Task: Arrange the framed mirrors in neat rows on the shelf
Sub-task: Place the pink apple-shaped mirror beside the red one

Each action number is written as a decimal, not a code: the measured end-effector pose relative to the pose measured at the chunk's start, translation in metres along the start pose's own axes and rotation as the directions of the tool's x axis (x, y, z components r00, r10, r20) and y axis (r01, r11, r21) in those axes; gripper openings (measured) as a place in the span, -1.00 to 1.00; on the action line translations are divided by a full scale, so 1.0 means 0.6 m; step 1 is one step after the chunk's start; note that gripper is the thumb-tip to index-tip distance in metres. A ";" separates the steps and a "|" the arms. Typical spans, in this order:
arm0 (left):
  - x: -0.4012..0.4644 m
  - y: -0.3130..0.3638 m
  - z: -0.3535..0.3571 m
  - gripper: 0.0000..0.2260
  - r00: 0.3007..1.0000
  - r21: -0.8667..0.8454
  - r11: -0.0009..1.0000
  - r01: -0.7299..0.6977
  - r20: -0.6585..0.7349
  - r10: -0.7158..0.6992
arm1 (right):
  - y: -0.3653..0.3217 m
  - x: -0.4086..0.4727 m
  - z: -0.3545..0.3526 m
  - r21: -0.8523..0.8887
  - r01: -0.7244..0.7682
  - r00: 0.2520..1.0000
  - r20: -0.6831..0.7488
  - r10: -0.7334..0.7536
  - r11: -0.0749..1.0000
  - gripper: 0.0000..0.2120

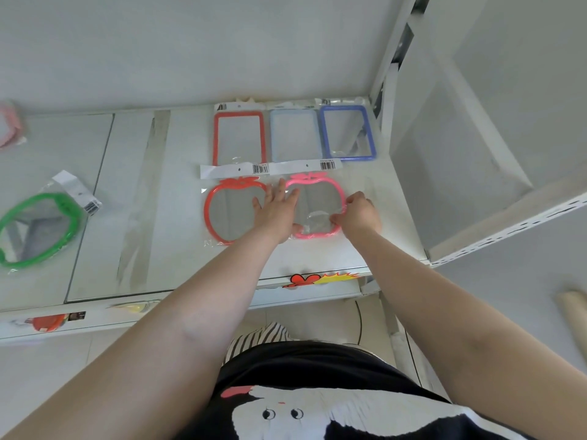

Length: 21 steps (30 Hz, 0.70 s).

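Three rectangular mirrors lie in a back row on the white shelf [133, 201]: a red-framed one [239, 117], a pale blue one [293, 113] and a blue one [347, 132]. In front lie a red apple-shaped mirror [219, 211] and a pink apple-shaped mirror [317, 204], both in clear bags. My left hand [276, 211] rests flat with straight fingers across the gap between these two. My right hand [359, 214] pinches the pink mirror's right edge. A green apple-shaped mirror [35, 230] lies apart at the left.
A pink item [9, 125] shows at the far left edge of the shelf. A white upright and slotted bracket [508, 230] bound the shelf on the right. Stickers [320, 278] mark the shelf's front edge. A pale roll [575, 309] lies at lower right.
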<state>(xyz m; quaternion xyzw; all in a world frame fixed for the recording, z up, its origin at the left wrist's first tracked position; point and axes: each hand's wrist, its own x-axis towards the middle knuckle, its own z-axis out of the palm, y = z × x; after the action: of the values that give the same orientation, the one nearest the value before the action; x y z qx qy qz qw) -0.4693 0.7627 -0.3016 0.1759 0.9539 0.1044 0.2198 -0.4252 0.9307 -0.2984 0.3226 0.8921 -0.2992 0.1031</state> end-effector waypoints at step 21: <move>-0.107 0.015 -0.045 -0.67 0.965 -0.153 0.986 0.059 -0.245 -0.096 | -0.038 -0.080 -0.034 -0.184 0.338 0.941 0.046 -0.336 0.923 -0.56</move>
<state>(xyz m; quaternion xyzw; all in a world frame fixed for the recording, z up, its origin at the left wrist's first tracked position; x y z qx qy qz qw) -0.4251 0.7429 -0.2506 0.1075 0.9700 0.1860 0.1134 -0.4023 0.9045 -0.2533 0.1512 0.9579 -0.2283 0.0863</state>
